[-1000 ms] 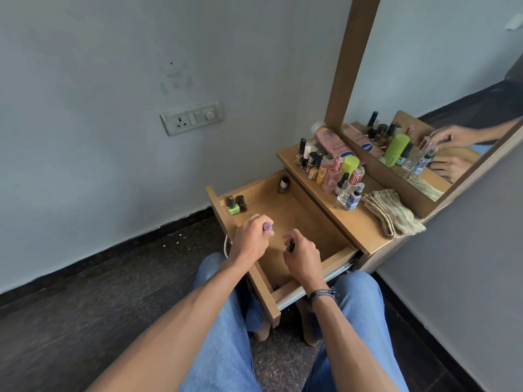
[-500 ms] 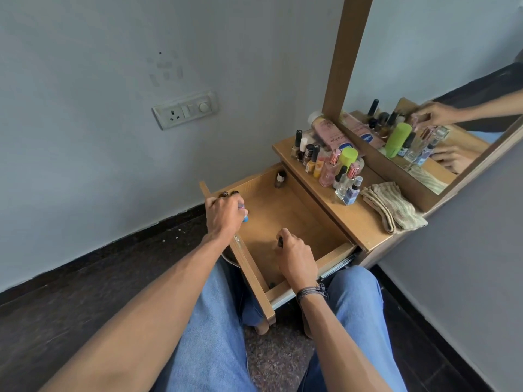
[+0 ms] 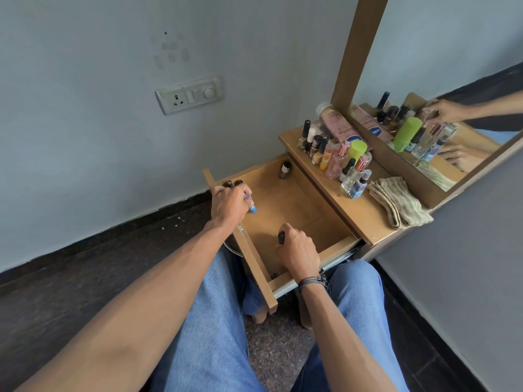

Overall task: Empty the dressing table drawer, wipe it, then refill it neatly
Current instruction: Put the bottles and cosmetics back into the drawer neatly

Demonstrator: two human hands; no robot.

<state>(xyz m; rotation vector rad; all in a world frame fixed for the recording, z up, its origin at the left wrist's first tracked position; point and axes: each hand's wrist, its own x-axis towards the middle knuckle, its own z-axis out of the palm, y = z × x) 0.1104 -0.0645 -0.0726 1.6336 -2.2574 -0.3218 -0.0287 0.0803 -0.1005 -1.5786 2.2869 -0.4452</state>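
Our left hand (image 3: 230, 203) curls its fingers round little bottles (image 3: 252, 208); one could slip into the drawer (image 3: 300, 205); our right hand (image 3: 297, 251) fingers wrap one dark bottle (image 3: 281, 238).

Soft, even daylight, perhaps from a window off to the right, leaves the wall (image 3: 85, 137) pale and flat; faint shadow pools in the drawer (image 3: 297, 205); wide-angle bending warps the edges; the near foreground looks slightly soft

The left forearm is lying stretched from 7 o'clock toward 1 o'clock, and the left hand (image 3: 230, 200) is pinching a small blue-ended bottle (image 3: 252, 208). At its 5 o'clock, the right hand (image 3: 298, 251) is gripping a dark bottle (image 3: 281, 238), knuckles up.
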